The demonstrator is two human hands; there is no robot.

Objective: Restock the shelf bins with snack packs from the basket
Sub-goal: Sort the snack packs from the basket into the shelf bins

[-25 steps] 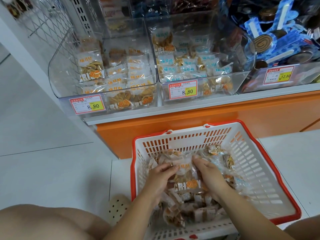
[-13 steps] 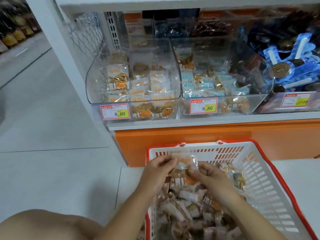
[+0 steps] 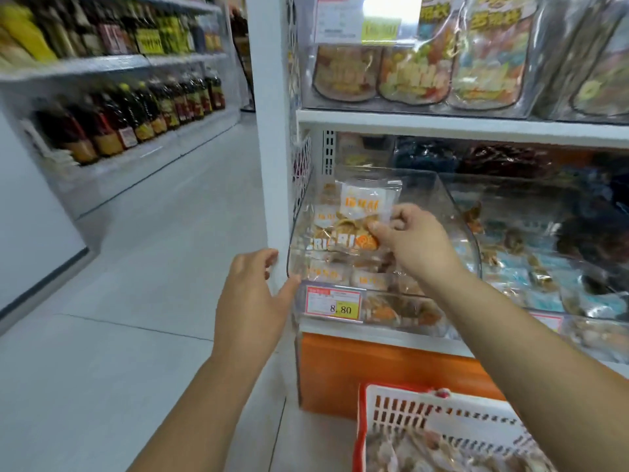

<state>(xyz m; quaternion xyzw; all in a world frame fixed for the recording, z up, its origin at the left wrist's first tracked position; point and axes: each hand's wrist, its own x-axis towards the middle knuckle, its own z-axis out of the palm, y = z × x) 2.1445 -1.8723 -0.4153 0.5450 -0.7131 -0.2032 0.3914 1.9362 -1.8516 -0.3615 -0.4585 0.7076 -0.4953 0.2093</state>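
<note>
snack pack [image 3: 369,207], clear wrap with a white label in orange print and "cri" lettering low down, is held upright over the left bin [image 3: 454,209] on the low shelf. it sits above the packs already piled there, inside the bin's clear walls. the right hand [image 3: 415,243] pinches it at its lower right edge between thumb and curled fingers, with the arm reaching in across the bin's front.

the left hand [image 3: 252,301] holds nothing and its fingers are loose and spread. it is just outside the bin's front left corner, beside the white shelf post [image 3: 269,131]. the thumb tip is right at that corner, and i cannot tell if it touches.

a price tag [image 3: 333,303] reading 8.80 is fixed to the bin's front. a second clear bin [image 3: 544,267] stands just to the right with blue-labelled packs.

the basket [image 3: 401,403], white with a red rim, sits on the floor below the shelf's orange base [image 3: 374,376], with more packs inside. across the aisle, bottles [image 3: 136,120] line other shelves, blurred.
</note>
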